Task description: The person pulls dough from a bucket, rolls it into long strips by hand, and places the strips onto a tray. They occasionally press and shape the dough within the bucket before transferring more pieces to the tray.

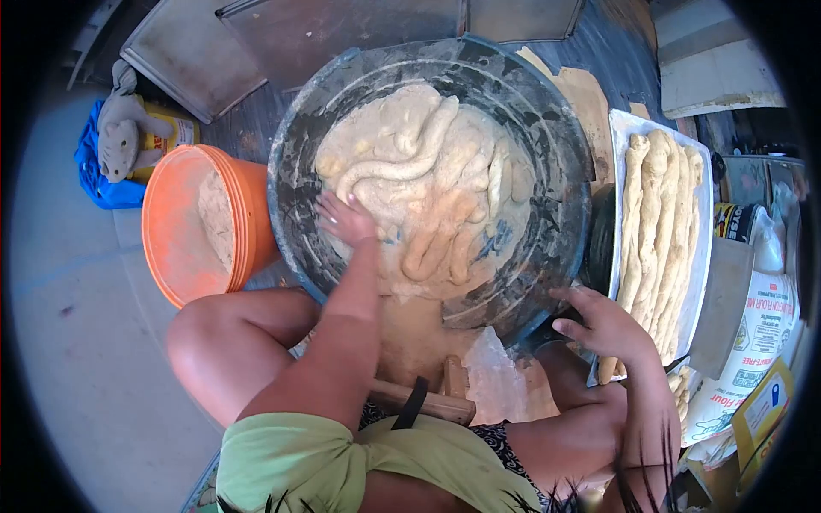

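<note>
A large dark round tub stands before me. Inside it, long ropes of dough lie coiled and looped over a bed of pale flour or crumbs. Several browner dough loops lie nearer to me. My left hand reaches into the tub at its left side, fingers spread, next to the lower end of a dough rope. It seems to rest on the flour; nothing shows in its grip. By the tub's right rim is my right hand, thumb and fingers apart and holding nothing.
At the right, a white tray bears several long twisted dough strips. Beyond it stand flour sacks. An orange bucket with powder inside is at the left, near a grey plush toy. Metal trays lie behind the tub.
</note>
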`<action>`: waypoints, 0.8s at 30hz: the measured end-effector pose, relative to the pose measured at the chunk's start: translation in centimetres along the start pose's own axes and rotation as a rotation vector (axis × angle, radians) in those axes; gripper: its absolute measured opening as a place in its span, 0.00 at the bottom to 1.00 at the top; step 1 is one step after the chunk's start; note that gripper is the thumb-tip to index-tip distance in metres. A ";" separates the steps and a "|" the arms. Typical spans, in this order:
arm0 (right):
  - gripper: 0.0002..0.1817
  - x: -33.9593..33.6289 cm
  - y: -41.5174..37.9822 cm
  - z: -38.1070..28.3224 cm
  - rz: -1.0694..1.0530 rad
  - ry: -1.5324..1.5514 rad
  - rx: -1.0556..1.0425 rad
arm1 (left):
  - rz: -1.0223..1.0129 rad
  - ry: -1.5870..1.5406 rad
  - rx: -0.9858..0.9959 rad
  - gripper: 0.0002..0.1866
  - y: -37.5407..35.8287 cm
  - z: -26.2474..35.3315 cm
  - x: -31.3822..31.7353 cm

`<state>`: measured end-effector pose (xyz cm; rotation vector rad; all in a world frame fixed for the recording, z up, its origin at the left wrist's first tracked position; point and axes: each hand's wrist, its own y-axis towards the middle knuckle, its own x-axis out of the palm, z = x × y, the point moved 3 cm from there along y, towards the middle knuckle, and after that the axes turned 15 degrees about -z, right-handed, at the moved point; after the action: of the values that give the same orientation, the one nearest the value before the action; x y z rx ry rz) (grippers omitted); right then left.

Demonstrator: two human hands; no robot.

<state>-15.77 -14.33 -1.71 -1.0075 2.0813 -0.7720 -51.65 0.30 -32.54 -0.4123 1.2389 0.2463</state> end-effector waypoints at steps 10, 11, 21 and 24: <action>0.24 0.1 0.1 -1.2 -0.017 -0.011 0.003 | -0.057 -0.391 0.334 0.40 -10.2 5.3 2.9; 0.24 0.2 0.1 -1.1 -0.007 -0.012 -0.010 | 0.101 -0.505 0.059 0.41 -9.0 4.0 2.5; 0.24 0.2 0.2 -1.6 0.042 -0.082 -0.059 | -0.460 -0.993 0.063 0.29 -7.9 3.6 3.8; 0.26 0.4 0.9 -1.5 -0.057 -0.078 -0.092 | -0.546 -1.523 -0.147 0.27 -8.2 8.6 -7.9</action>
<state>-17.55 -13.88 -1.61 -1.1329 2.0445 -0.6598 -43.48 -3.06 -21.35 -0.4999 -0.3960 0.1112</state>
